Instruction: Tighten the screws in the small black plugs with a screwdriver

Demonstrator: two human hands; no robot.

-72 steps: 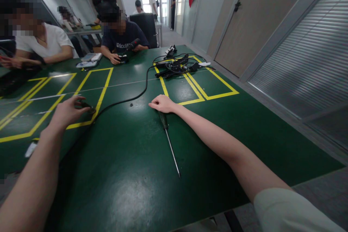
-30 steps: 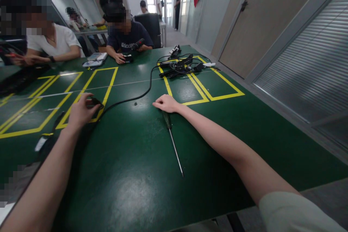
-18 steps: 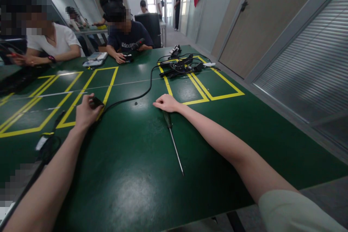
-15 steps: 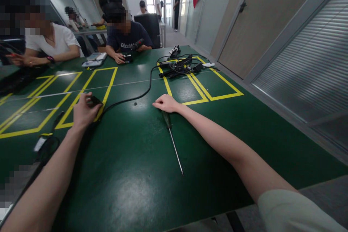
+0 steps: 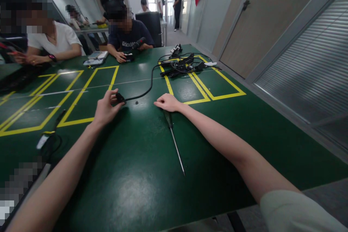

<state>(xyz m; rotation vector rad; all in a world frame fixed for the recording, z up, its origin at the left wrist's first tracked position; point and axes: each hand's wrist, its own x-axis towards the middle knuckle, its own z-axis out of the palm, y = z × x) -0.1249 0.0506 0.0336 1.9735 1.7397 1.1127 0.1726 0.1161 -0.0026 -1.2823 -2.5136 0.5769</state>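
Screwdriver (image 5: 169, 120), where's it rel. to the right hand (image 5: 168, 102)?

Handle starts right below that hand, shaft slants away from it on the near side, tip a bit rightward. The left hand (image 5: 107, 107) is def farther from it, fyi.

K, is the right one gripping it?

Can't tell tbh, fingers are curled & hide the handle's top. Left one's pinching a small black piece (image 5: 120, 98) btwn thumb + fingers, w/ black cable (image 5: 151, 82) just past the fingertips.

Same part?

Idk, fingers block the join. Cable's far end gets lost in black clutter (image 5: 181, 66) beyond the right hand.
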